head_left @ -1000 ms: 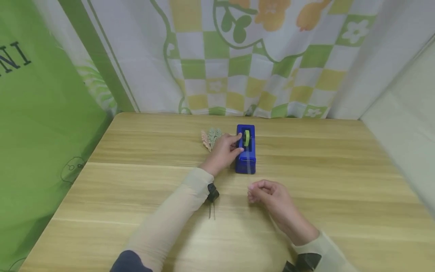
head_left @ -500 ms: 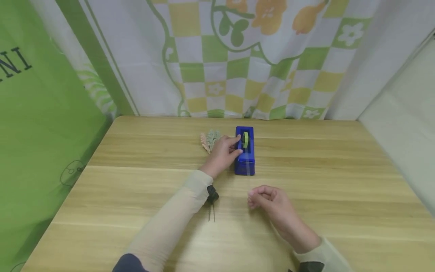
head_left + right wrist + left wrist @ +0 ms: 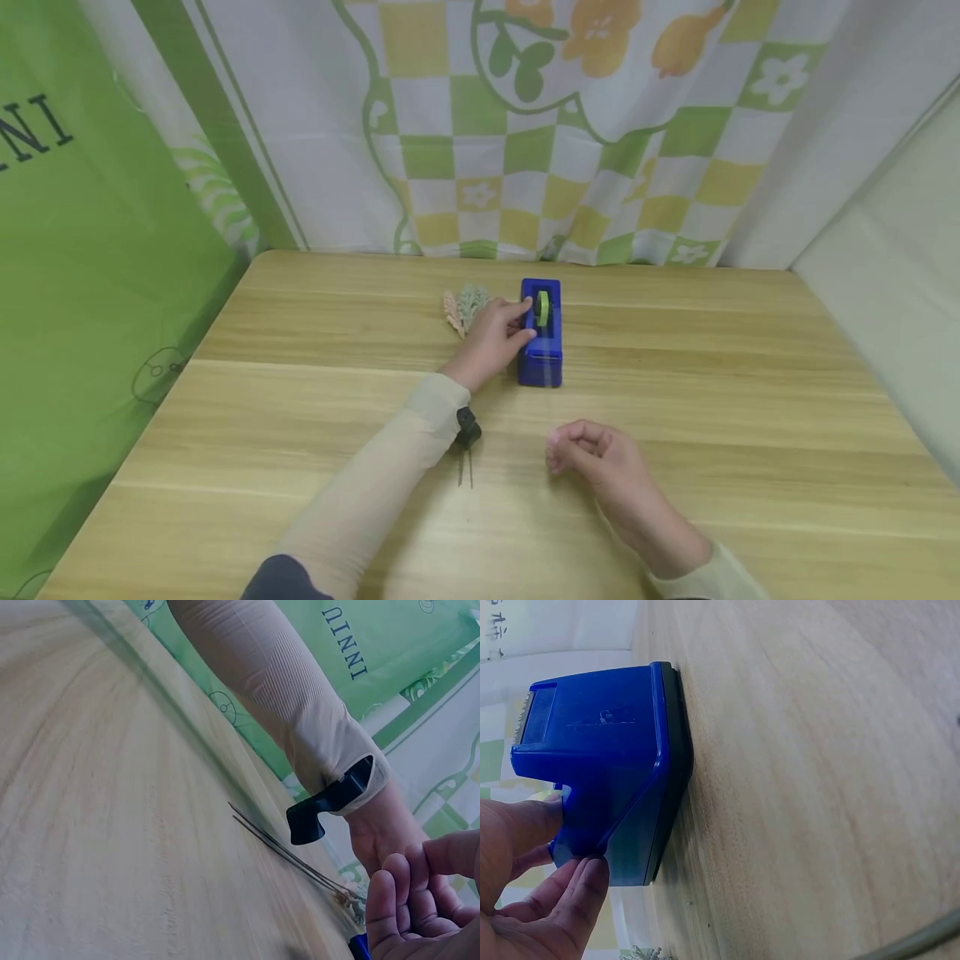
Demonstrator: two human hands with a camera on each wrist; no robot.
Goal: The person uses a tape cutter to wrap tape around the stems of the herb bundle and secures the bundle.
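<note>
A blue tape dispenser (image 3: 540, 368) stands on the table, holding a yellow-green tape roll (image 3: 543, 308). My left hand (image 3: 495, 337) grips its left side, thumb and fingers at the edge of the roll well; in the left wrist view the fingers (image 3: 585, 889) wrap the dispenser's side beside its toothed cutter (image 3: 523, 718). A faint strip of clear tape (image 3: 548, 375) runs over the dispenser's front toward my right hand (image 3: 600, 467). That hand pinches the strip's end between thumb and forefinger, above the table; the end itself is hardly visible. In the right wrist view its other fingers (image 3: 382, 907) are curled.
Pink and green leafy sprigs (image 3: 465, 307) lie left of the dispenser, partly behind my left hand. Their thin stems (image 3: 466, 471) extend under the left wrist. A patterned curtain (image 3: 525, 192) hangs behind the wooden table (image 3: 750, 400), with a green cloth (image 3: 97, 292) along the left.
My right hand has moved a little toward me, away from the dispenser. The left hand keeps its grip, and the dispenser stays in place.
</note>
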